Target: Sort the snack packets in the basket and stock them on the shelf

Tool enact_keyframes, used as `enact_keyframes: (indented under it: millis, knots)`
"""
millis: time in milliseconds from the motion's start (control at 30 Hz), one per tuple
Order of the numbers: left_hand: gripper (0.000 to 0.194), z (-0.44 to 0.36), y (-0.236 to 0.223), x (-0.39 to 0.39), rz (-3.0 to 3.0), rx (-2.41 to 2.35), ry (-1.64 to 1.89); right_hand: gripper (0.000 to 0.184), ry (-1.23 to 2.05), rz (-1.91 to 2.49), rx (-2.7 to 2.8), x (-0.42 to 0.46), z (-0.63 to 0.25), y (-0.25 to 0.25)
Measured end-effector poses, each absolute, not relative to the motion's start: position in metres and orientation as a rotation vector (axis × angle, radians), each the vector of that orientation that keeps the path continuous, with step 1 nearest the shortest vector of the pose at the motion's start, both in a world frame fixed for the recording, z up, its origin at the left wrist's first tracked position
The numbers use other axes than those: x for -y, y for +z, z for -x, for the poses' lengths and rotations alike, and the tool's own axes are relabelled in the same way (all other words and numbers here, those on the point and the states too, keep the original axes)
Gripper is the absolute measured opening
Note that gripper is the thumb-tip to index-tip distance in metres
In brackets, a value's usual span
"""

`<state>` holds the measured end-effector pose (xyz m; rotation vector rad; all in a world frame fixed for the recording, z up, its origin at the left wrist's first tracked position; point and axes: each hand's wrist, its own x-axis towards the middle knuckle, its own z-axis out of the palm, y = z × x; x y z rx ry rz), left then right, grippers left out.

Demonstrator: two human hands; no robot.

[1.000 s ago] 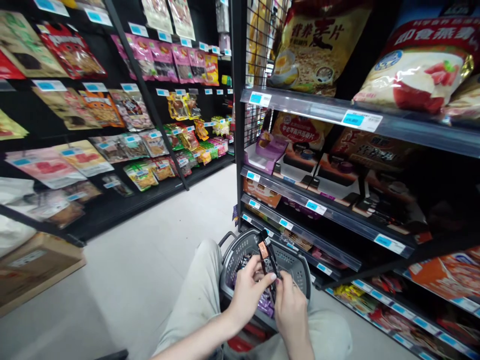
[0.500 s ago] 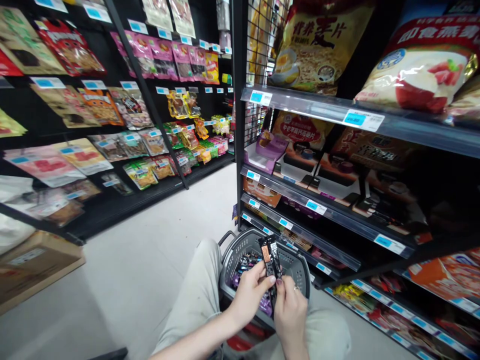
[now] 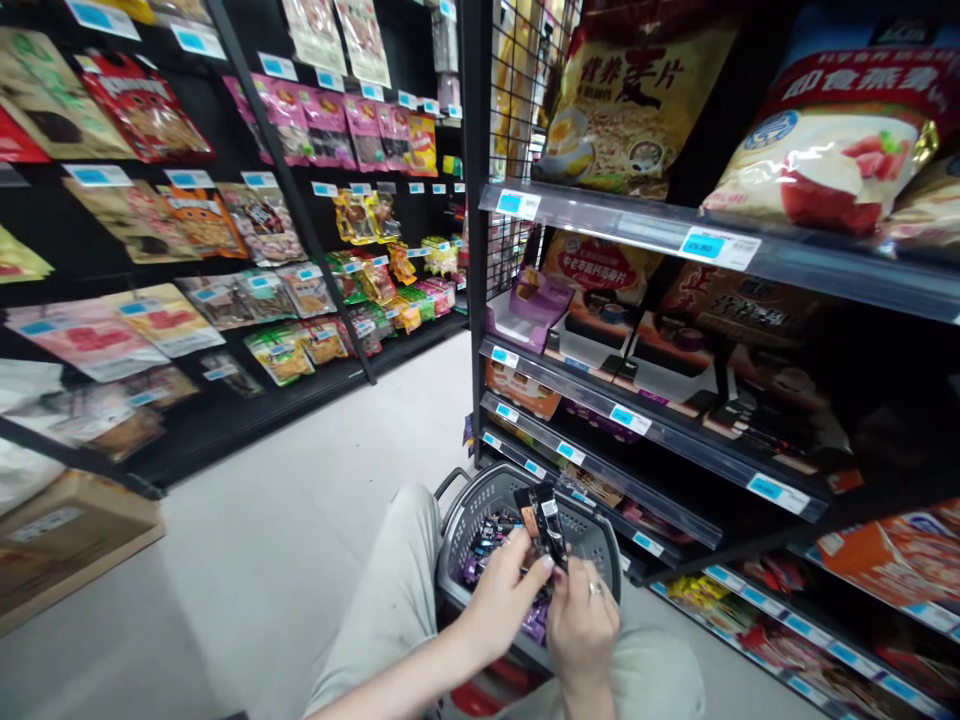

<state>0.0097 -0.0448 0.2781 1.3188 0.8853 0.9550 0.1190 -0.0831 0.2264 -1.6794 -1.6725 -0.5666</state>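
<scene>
At least 2 black sachets [image 3: 551, 515], fanned apart at their far ends, were held over the open mouth of the grey basket [image 3: 489, 497]. The left hand [image 3: 495, 590] pinched them between its fingers; the fingers of the right hand [image 3: 586, 620] were curled in at the near ends, though how firmly they gripped, I could not tell.

The likeliest trouble was a slip: glossy wrappers could slide over each other if the pinch loosened, and a dropped sachet would probably land among the purple packets [image 3: 535, 622] and dark wrappers below — hard to pick out again. A sharp tug or twist between the 2 hands might also split a wrapper.

Room was tight on most sides. The basket's perforated wall curved round beyond the sachets, and the shelf unit [image 3: 679, 502] stood close behind it, so a reach forward or to the right risked knocking its edge. The left leg [image 3: 394, 590] and right knee [image 3: 664, 672] hemmed the basket in from both sides. The widest gap lay leftward — bare floor [image 3: 292, 510] past the left leg, reaching to the opposite shelving [image 3: 247, 415].
</scene>
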Motion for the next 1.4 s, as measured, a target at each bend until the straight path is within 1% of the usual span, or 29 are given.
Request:
enact_keyframes:
  millis: [100, 200, 300, 367, 533, 733, 867, 967, 1100, 1200, 1333, 1400]
  knots:
    - [0.032, -0.006, 0.283, 0.035, -1.26, -0.773, 0.984, 0.017, -0.513, 1.66, 1.743, 0.082, -0.122, 0.235]
    - [0.024, -0.003, 0.285, 0.032, -1.315, -0.833, 0.978, 0.021, -0.452, 1.71, 1.758, 0.081, -0.121, 0.239]
    - [0.017, -0.002, 0.286, 0.036, -1.415, -0.944, 0.968, 0.025, -0.47, 1.712, 1.74, 0.08, -0.117, 0.239]
    - [0.016, -0.002, 0.287, 0.04, -1.451, -0.949, 0.964, 0.022, -0.453, 1.681, 1.714, 0.08, -0.115, 0.239]
    - [0.016, -0.004, 0.286, 0.046, -1.41, -0.905, 0.974, 0.021, -0.22, 1.719, 1.631, 0.081, -0.111, 0.24]
    - [0.019, -0.002, 0.287, 0.042, -1.457, -0.913, 0.901, 0.026, -0.441, 1.775, 1.703, 0.082, -0.115, 0.241]
    - [0.024, 0.001, 0.291, 0.035, -1.471, -0.932, 0.831, 0.022, -0.425, 1.783, 1.755, 0.083, -0.115, 0.248]
    - [0.025, 0.002, 0.294, 0.036, -1.526, -0.974, 0.812, 0.02, -0.441, 1.811, 1.763, 0.083, -0.117, 0.252]
    - [0.024, 0.002, 0.298, 0.043, -1.753, -1.047, 0.845, 0.022, -0.51, 1.674, 1.79, 0.083, -0.121, 0.25]
    - [0.026, 0.002, 0.293, 0.046, -1.93, -1.041, 0.864, 0.015, -0.387, 1.628, 1.743, 0.083, -0.119, 0.25]
    - [0.027, 0.003, 0.287, 0.044, -2.032, -1.062, 0.881, 0.021, -0.064, 1.664, 1.618, 0.083, -0.113, 0.256]
    - [0.025, 0.004, 0.289, 0.042, -2.019, -1.056, 0.856, 0.018, -0.038, 1.659, 1.628, 0.082, -0.115, 0.259]
